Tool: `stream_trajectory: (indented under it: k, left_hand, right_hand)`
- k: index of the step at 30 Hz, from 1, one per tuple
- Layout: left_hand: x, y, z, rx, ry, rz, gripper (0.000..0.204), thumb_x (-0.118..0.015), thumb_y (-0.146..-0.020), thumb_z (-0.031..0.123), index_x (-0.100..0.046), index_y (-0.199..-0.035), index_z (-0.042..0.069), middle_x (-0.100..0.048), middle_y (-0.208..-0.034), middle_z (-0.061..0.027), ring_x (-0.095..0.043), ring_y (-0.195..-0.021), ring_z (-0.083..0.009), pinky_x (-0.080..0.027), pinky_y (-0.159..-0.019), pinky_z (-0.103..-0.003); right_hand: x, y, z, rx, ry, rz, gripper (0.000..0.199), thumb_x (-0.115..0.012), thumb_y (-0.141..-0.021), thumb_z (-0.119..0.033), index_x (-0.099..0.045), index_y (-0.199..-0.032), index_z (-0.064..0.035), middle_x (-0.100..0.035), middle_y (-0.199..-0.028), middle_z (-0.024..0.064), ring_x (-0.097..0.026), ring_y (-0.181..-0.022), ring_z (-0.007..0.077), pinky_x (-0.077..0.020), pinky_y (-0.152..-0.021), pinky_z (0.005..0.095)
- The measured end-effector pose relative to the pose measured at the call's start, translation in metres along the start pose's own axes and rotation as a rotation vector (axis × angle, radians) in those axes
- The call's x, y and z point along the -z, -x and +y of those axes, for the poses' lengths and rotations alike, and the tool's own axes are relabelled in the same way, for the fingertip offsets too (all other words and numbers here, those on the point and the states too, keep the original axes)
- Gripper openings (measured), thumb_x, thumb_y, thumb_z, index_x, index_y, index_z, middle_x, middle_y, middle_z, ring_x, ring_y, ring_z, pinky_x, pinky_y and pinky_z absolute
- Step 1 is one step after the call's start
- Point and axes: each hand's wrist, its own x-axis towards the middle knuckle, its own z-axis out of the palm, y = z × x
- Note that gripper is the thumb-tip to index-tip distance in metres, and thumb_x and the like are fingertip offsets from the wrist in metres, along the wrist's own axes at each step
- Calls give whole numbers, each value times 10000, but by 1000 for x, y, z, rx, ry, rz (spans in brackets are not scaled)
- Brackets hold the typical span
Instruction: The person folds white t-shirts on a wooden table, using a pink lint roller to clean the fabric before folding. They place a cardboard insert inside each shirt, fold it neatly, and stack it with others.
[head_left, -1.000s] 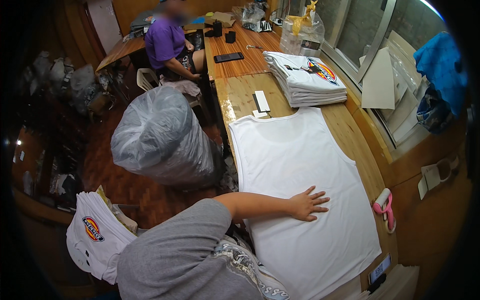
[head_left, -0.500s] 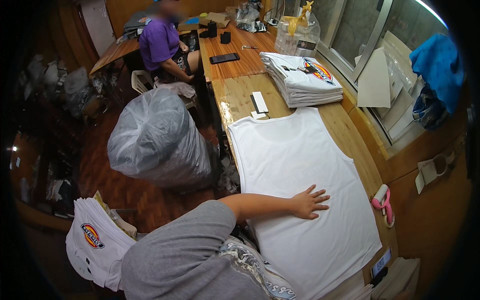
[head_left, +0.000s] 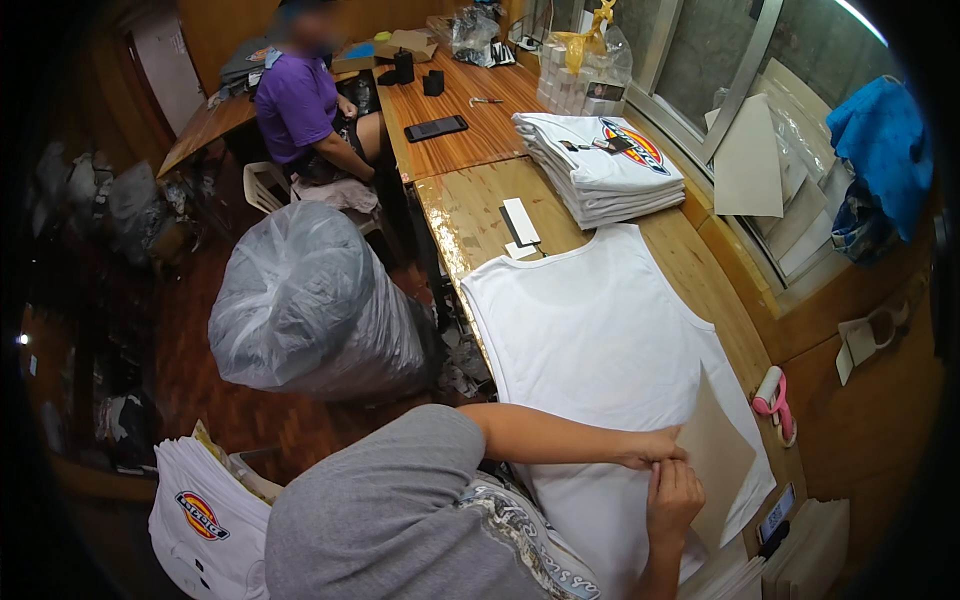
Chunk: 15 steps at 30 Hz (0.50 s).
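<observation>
A white sleeveless shirt (head_left: 590, 340) lies spread on the wooden table, its neckline toward the far end. On its right half rests a grey-brown cardboard sheet (head_left: 722, 460), set at a slant. My left hand (head_left: 652, 448) reaches across the shirt, its fingers closed at the sheet's left edge. Just below it, almost touching, my right hand (head_left: 674, 497) is also closed on that edge. The fingertips are partly hidden. Hang tags (head_left: 518, 222) on a cord lie beyond the shirt's neckline.
Folded white shirts (head_left: 600, 170) are stacked by the window. A pink-handled lint roller (head_left: 771, 400) and a phone (head_left: 776, 512) lie along the right edge. Left of the table stands a stuffed plastic bag (head_left: 310, 300). A person in purple (head_left: 296, 110) sits beyond; more white shirts (head_left: 195, 505) lie lower left.
My left hand, before flat and spread on the shirt, has shifted right and closed. My right hand has come into view, and the cardboard sheet now lies on the shirt.
</observation>
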Motion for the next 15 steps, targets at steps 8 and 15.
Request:
stream_trajectory:
  k: [8,15]
  left_hand:
    - [110,76,114,50,-182,-30,690,-647,-723,127,-233,-1267,28,-415,-1192,-101,-422,-1078,-179,-366,-899,-306]
    - [189,117,170,35,-1027,593,485,-682,-685,215,-501,-1124,112,-610,-770,-130,-588,-713,-154,-461,-606,-290]
  right_hand:
    - [-37,53,68,-1329,-509,214,401,-459,-857,-263,-420,-1182,-32,-521,-1049,150,-503,-947,249,-405,-785,320]
    - [-90,-5,14,-1110,-1294,416,516,-467,-758,73,-313,-1238,-38,-510,-1017,115,-508,-824,137,-424,-651,226]
